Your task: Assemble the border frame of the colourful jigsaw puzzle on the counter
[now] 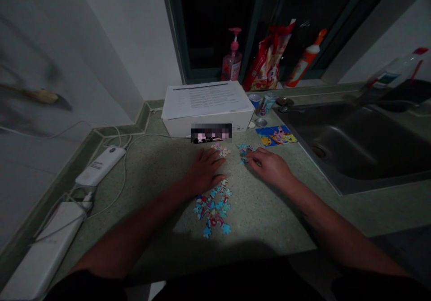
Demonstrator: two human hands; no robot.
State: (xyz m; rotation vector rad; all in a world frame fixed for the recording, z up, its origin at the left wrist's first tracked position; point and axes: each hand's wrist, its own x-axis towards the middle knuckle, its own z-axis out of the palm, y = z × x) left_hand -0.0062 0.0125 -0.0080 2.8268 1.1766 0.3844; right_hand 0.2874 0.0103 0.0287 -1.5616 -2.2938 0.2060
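Observation:
My left hand (pixel 203 171) lies on the green countertop with its fingers spread, its fingertips beside a small heap of pinkish jigsaw puzzle pieces (pixel 222 150). My right hand (pixel 268 165) is closed in a pinch at the edge of a small group of blue puzzle pieces (pixel 243 148). A bluish puzzle piece shows at its fingertips, partly hidden by them. Closer to me, below the left hand, is a larger loose pile of mixed puzzle pieces (pixel 215 209). A blue picture card with yellow and pink cartoon figures (pixel 276 135) lies beyond the right hand.
A white box (pixel 205 120) with a printed sheet on top stands at the back. To the right is a steel sink (pixel 336 157). A white power bank (pixel 100 166), cables and a long white device (pixel 50 247) lie left. Bottles and a red bag (pixel 269 60) line the windowsill.

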